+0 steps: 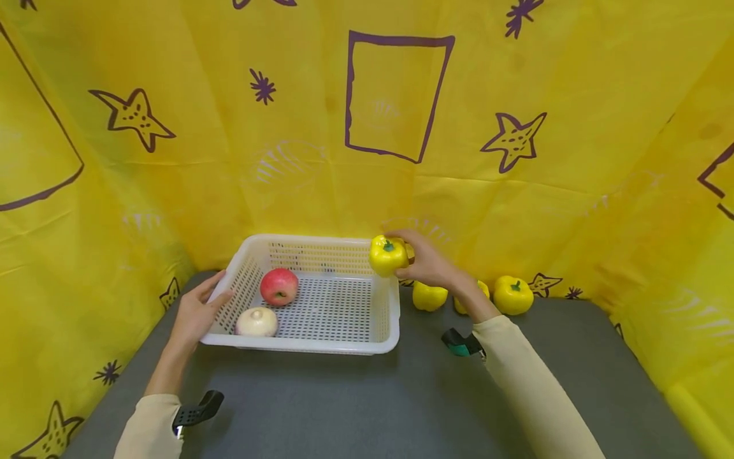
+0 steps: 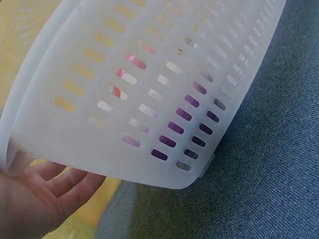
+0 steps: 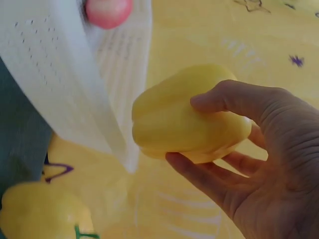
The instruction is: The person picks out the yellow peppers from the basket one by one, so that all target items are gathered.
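My left hand (image 1: 197, 312) grips the left rim of a white plastic basket (image 1: 321, 346), its fingers tucked below the rim in the left wrist view. Inside, on the left half, lie a red apple (image 1: 279, 286) and a whitish round turnip (image 1: 257, 322); purple shows through the slots in the left wrist view. A yellow bell pepper (image 1: 387, 256) with a green stem is held in my right hand (image 1: 427, 261), thumb on one side and fingers on the other. It hangs at the basket's back right corner, raised near the rim. The right wrist view shows this pepper (image 3: 184, 114) apart from the basket wall.
Several more yellow bell peppers, including one far right (image 1: 513, 295), sit on the dark grey table (image 1: 344, 401) right of the basket. My right forearm partly covers one of them. Yellow patterned cloth (image 1: 298, 185) hangs close behind the basket and along both sides.
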### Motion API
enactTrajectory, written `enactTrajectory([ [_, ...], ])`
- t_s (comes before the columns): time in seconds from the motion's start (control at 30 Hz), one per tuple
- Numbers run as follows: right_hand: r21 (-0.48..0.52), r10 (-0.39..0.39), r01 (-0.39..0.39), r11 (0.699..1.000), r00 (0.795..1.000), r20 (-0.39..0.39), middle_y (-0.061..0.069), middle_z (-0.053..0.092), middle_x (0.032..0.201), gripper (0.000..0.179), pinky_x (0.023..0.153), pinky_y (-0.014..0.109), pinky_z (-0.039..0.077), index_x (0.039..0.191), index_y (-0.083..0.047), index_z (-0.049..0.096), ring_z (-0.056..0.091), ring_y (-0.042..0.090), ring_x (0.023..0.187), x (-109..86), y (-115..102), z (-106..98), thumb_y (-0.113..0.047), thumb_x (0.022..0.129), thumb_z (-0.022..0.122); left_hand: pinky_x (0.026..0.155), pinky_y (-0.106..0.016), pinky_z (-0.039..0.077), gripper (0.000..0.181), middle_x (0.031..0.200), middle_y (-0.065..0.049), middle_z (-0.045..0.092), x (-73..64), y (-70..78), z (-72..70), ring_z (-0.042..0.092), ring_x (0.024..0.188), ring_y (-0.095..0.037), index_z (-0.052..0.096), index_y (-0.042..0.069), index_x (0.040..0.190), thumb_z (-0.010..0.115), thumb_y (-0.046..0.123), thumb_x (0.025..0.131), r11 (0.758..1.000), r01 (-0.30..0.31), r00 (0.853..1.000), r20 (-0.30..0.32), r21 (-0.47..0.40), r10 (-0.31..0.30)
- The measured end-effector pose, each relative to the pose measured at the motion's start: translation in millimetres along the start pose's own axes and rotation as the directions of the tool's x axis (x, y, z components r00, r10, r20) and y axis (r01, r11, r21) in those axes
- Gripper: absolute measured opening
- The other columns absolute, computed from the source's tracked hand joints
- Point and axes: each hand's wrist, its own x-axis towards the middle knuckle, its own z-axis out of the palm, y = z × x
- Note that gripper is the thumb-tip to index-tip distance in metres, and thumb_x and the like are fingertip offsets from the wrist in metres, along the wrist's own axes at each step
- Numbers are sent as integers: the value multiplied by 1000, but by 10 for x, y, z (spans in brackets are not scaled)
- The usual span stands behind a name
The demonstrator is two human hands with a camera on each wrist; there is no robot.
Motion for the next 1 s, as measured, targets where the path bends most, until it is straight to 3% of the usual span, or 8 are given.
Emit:
enactTrajectory([
  [0.2, 0, 31, -31, 1000, 1000, -6, 18, 44, 145, 74, 89, 52, 50, 144, -3, 44, 46, 35, 121, -143, 106, -146, 5, 77, 73, 68, -21, 49, 60, 137, -28, 53, 12, -25, 1, 59, 87, -3, 35, 15, 153, 56, 34, 100, 1000, 3, 1000, -1, 0, -3],
  [0.33, -29, 34, -34, 999, 999, 6, 18, 44, 145, 73, 89, 53, 50, 144, -3, 44, 46, 35, 122, -251, 177, -222, 5, 76, 72, 69, -20, 48, 60, 137, -27, 53, 28, -23, 12, 59, 90, -5, 36, 15, 153, 57, 33, 100, 1000, 3, 1000, 7, -1, -3],
  [0.5, 6, 45, -45, 999, 999, 0, 19, 44, 144, 73, 90, 55, 48, 143, -2, 45, 45, 37, 121, -379, 265, -344, 7, 76, 71, 68, -18, 48, 60, 136, -28, 53, 43, -11, 3, 62, 89, -7, 36, 14, 152, 58, 34, 99, 1000, 1, 1000, 9, 9, -1],
  [0.8, 16, 137, -136, 991, 989, -47, 21, 38, 147, 73, 97, 62, 40, 146, -2, 40, 41, 38, 127, -632, 487, -697, 10, 80, 68, 67, -21, 50, 62, 133, -29, 55, 69, -22, 1, 63, 83, -3, 36, 13, 152, 57, 36, 99, 999, -8, 1000, 10, 31, 7],
  [1.0, -24, 170, -172, 985, 984, -55, 25, 36, 146, 70, 95, 63, 41, 146, 0, 38, 40, 42, 126, -877, 617, -940, 8, 83, 68, 66, -22, 50, 63, 133, -29, 55, 77, -24, -4, 62, 81, -1, 36, 14, 152, 58, 37, 98, 999, 0, 1000, 9, 34, 0],
])
